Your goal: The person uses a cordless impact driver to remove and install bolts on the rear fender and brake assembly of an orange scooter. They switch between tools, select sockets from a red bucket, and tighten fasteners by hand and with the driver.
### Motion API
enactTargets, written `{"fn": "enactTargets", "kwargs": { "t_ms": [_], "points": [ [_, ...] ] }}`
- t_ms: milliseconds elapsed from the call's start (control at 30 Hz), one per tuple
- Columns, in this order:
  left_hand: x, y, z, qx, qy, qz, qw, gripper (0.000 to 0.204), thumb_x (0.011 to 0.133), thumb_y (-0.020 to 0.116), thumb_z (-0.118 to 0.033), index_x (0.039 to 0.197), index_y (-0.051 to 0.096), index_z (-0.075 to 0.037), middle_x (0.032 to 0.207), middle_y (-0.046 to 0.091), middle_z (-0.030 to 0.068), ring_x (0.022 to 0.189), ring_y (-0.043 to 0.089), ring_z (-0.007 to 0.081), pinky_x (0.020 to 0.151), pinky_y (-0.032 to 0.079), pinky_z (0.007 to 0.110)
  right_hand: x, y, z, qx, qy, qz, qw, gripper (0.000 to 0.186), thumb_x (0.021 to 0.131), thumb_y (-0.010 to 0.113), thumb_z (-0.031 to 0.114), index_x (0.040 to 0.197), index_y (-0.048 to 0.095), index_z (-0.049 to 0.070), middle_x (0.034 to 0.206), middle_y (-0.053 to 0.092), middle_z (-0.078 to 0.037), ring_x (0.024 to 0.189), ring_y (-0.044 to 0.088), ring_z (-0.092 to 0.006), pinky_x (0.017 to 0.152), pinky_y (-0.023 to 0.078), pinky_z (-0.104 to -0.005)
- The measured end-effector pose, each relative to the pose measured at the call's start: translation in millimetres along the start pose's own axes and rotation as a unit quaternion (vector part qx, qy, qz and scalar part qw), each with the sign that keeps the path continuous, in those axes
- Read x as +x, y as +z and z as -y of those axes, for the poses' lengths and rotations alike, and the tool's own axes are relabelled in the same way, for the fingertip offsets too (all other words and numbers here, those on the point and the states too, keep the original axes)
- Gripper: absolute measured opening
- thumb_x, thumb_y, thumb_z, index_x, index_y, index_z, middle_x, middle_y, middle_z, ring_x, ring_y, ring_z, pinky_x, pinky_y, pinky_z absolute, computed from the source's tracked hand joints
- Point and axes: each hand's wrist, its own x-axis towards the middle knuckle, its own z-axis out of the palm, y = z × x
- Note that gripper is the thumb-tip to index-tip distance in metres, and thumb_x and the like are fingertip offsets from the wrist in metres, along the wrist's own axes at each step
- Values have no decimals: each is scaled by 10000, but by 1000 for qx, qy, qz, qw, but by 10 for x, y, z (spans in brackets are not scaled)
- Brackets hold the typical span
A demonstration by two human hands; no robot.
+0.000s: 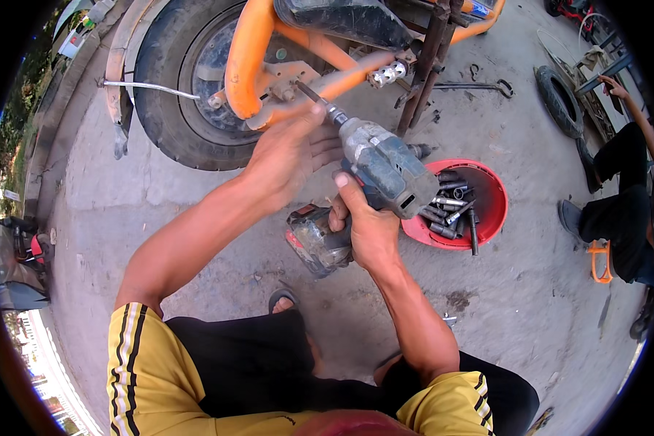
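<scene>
My right hand is wrapped around the grip of a worn blue-grey cordless impact driver, its battery pack hanging to the left. The driver points up and left, and its bit ends close to a bracket on an orange tubular frame. Whether the tip touches a bolt there I cannot tell. Beside the driver's nose is my left hand, its fingers stretched out and partly behind the tool, the thumb side close to the chuck.
A wheel with a black tyre stands behind the frame. Right of the driver, a red bowl holds several sockets. A long wrench-like tool lies on the concrete floor, with a loose tyre farther right. Another person's legs show at the right edge.
</scene>
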Motion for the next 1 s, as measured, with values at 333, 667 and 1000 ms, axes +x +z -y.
{"fn": "enactTargets", "kwargs": {
  "t_ms": [333,667,1000],
  "points": [
    [22,203,-46,-34,25,-40,998,305,1118,498,-259,1313,525,-27,1366,633,198,1281,601,288,1145,455,473,231,-435,68,-373,-354,20,858,234,893,794,64,1113,731,14,994,755,-101,886,711,-215,795,560,-350],
    [31,255,-69,-65,23,-20,997,336,1125,467,-312,1315,512,-39,1405,618,204,1321,573,298,1180,413,480,189,-263,259,-319,-315,18,894,212,884,783,72,1074,719,2,831,728,-95,757,698,-212,734,563,-366],
    [121,157,31,-66,42,-13,997,356,1114,509,-324,1303,569,-28,1379,635,192,1280,602,270,1148,464,463,-42,90,162,114,22,25,993,243,933,788,162,1051,635,15,665,549,-34,532,539,-149,520,445,-317]
  ]
}}
